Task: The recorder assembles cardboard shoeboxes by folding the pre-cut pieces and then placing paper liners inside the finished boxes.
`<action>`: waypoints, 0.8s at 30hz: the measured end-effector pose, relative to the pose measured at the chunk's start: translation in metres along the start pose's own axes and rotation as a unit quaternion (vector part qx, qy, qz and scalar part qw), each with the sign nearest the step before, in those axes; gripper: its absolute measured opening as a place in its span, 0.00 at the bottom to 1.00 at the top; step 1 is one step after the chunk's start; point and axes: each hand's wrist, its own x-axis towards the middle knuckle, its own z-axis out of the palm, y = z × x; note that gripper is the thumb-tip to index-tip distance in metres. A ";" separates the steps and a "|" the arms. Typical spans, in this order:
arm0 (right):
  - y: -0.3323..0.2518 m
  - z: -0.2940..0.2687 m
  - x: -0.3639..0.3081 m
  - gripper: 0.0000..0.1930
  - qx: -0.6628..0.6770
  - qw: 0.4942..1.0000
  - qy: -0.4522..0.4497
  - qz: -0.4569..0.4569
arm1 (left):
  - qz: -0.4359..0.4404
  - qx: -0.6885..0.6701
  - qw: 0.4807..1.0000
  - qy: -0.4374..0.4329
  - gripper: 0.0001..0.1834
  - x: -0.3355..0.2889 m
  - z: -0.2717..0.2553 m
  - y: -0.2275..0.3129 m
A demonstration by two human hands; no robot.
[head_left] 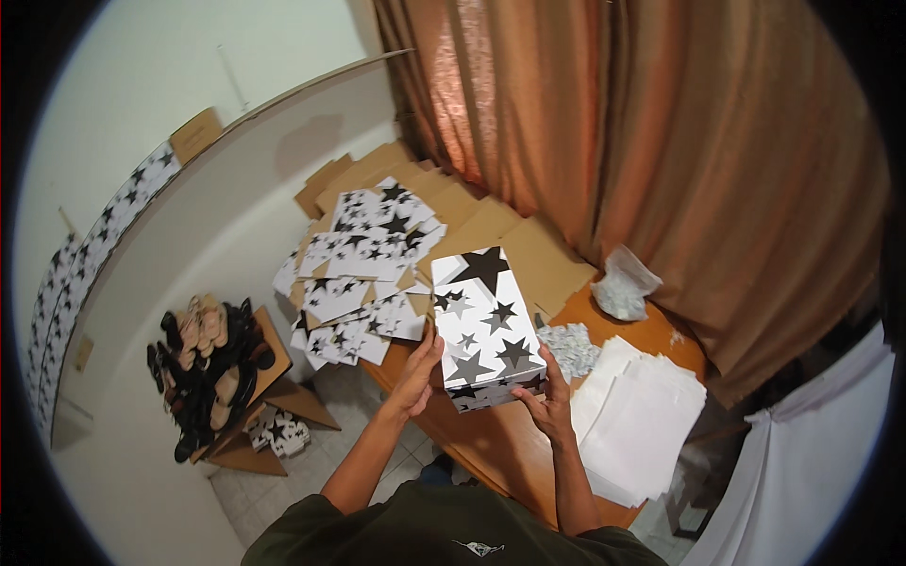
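Observation:
A white cardboard box (483,325) with black and grey stars is held up above the front part of the wooden table (477,439). Its lid side faces up, and its inside is hidden. My left hand (416,379) grips the box's left side near the lower corner. On the opposite side, my right hand (550,400) holds the lower right corner, with the thumb on the near face. Behind the box lie flat star-printed cardboard pieces (359,250) in an overlapping heap.
Plain brown cardboard sheets (514,247) cover the table's far part. To the right are white paper sheets (637,420), small packets (568,349) and a clear plastic bag (625,285). Shoes (212,363) fill a carton at left. Star-printed boxes (104,222) line a wall shelf. Brown curtains (679,170) hang behind.

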 end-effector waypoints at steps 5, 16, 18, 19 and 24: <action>-0.010 0.037 0.014 0.44 0.091 0.996 -0.025 -0.004 | 0.226 0.086 0.969 0.050 0.60 -0.053 -0.011 0.005; -0.081 0.172 0.045 0.46 0.130 0.970 -0.204 -0.016 | 0.343 0.247 0.870 0.256 0.51 -0.178 -0.077 0.028; -0.099 0.203 0.049 0.47 0.083 0.965 -0.245 -0.048 | 0.342 0.277 0.847 0.297 0.48 -0.204 -0.099 0.034; -0.107 0.217 0.049 0.48 0.027 0.961 -0.266 -0.072 | 0.338 0.248 0.853 0.310 0.47 -0.217 -0.110 0.038; -0.153 0.306 0.039 0.51 0.037 0.935 -0.331 -0.125 | 0.355 0.229 0.833 0.358 0.49 -0.289 -0.173 0.051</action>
